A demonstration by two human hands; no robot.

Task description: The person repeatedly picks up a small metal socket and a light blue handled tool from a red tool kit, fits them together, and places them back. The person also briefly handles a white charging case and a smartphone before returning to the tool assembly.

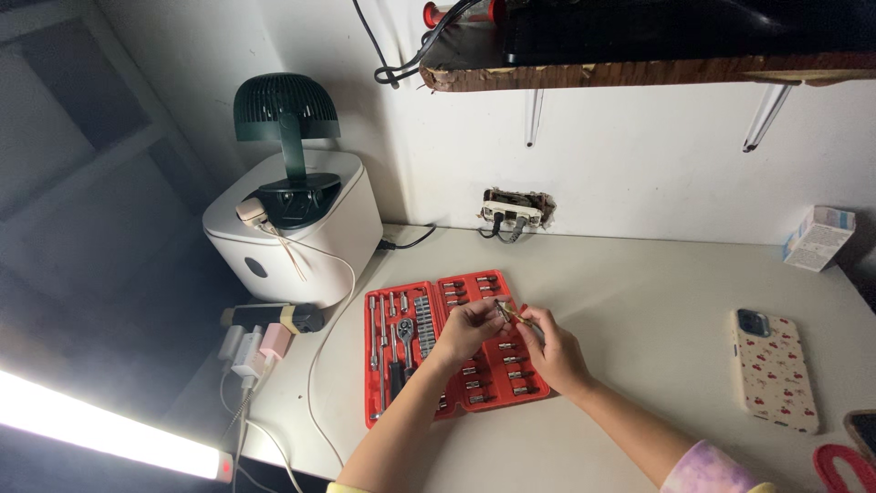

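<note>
My left hand (pixel 467 330) and my right hand (pixel 552 347) meet in the middle of the frame, just above the open red socket set case (pixel 453 344). The fingertips of both hands are pinched on one small metal bit (pixel 507 314) — a thin piece, brass-coloured at one end, held tilted between the two hands. What kind of bit it is exactly, I cannot tell; it is too small.

The case lies flat on the white table (pixel 639 292), lid opened to the left. In its left half I see a ratchet handle (pixel 405 330) and a row of sockets (pixel 424 326); in the right half, small sockets sit in rows, partly hidden under my hands.

At the right of the frame a phone (pixel 776 368) in a case with cherry pattern lies face down, well apart from the set. In the upper left a dark green fan (pixel 286 137) stands on a white rounded appliance (pixel 292 233). A wall socket (pixel 516 210) with plugs is above the table's far edge — and a small box (pixel 818 236) leans at the far right.
</note>
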